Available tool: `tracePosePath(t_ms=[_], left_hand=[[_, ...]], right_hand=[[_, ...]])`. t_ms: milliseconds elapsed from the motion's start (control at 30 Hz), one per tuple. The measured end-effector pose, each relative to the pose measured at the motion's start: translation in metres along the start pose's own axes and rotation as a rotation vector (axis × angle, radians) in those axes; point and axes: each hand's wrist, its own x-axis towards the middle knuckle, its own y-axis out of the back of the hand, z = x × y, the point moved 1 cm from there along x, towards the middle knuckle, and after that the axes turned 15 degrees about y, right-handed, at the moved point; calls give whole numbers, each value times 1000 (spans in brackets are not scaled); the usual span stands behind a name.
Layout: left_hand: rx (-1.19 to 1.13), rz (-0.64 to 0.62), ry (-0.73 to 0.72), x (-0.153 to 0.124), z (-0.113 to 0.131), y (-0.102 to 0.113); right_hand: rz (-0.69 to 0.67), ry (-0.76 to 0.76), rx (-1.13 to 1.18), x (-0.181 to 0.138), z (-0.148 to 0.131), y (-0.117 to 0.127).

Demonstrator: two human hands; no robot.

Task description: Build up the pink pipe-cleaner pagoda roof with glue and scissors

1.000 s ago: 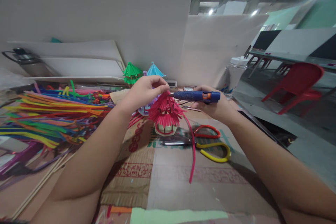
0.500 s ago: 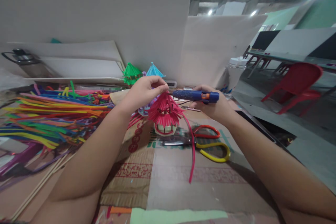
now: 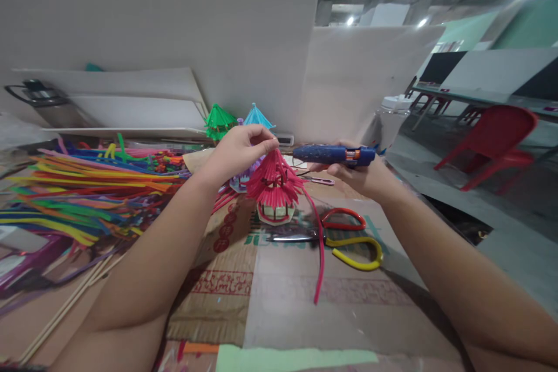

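A small red pavilion model with a two-tiered pipe-cleaner roof stands upright on the cardboard. My left hand pinches the peak of that roof between thumb and fingertips. To its right, my right hand is wrapped round a blue glue gun, whose nozzle points left toward the peak, a short gap away. Scissors with one red and one yellow handle lie in front of the model. A red pipe cleaner trails across them.
Piled pipe cleaners in many colours cover the left side. Behind stand a green pavilion model, a light-blue one and a purple one. A utility knife lies beyond the scissors; a lidded plastic jar is at back right.
My right hand has drawn the glue gun to the right, away from the roof peak. My left hand keeps its pinch on the red model.
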Motion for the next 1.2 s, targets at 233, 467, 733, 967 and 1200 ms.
tracePosePath(t_ms=[233, 467, 733, 967, 1200], left_hand=[[5, -9, -11, 0, -1, -1], [-14, -8, 2, 1, -2, -2], [-11, 3, 11, 1, -2, -2], [-17, 4, -2, 1, -1, -1], [-15, 1, -16, 1, -2, -2]], right_hand=[[-96, -30, -28, 1, -1, 0], [-92, 25, -86, 1, 0, -1], [-153, 72, -233, 0, -1, -5], [-193, 87, -333, 1, -2, -6], [-211, 82, -352, 1, -5, -6]])
